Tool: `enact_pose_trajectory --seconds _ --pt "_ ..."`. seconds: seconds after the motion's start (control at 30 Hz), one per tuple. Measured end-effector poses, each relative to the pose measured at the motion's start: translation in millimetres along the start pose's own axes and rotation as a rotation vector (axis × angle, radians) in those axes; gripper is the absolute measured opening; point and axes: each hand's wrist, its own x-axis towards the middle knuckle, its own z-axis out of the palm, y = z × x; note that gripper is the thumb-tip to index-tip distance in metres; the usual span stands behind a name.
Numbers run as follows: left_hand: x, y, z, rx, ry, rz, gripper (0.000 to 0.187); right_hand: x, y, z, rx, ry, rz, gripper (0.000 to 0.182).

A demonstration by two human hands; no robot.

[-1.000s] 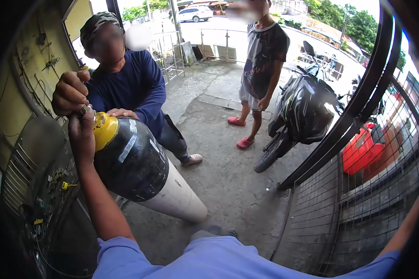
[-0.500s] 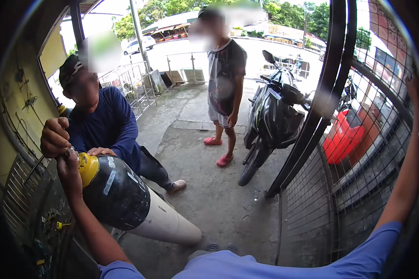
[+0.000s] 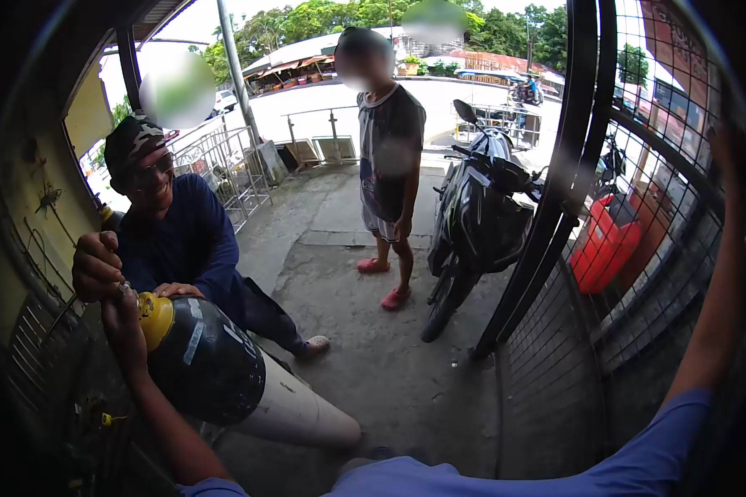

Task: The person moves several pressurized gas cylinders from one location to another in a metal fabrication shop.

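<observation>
A big gas cylinder [image 3: 224,373] is lying tilted at the near left, its yellow valve end [image 3: 155,318] raised toward the wall — probably so the valve is coming within reach of the hands. A co-worker in a dark blue shirt [image 3: 186,244] is crouching behind it, one hand resting on the yellow top, the other gripping a small tool at the valve. The person's left hand [image 3: 122,315] is reaching up along the cylinder, fingers closed around the valve fitting, arm nearly straight. The right hand [image 3: 731,153] is stretching high to the far right on the metal grille [image 3: 638,273] — whether it is gripping the grille, I cannot tell.
</observation>
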Motion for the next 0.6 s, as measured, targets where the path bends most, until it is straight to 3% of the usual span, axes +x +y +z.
enact_pose_trajectory --seconds 0.23,0.47,0.6 --pt "0 6 -3 0.06 -0.018 0.021 0.062 4 -1 -6 -0.053 -0.069 0.058 0.045" --pt "0 -3 -11 -0.064 -0.064 -0.084 0.063 -30 -41 -124 -0.032 -0.304 0.132 0.046" --pt "1 12 6 -0.155 -0.04 -0.06 0.063 -28 -46 -138 -0.053 -0.366 0.136 0.047"
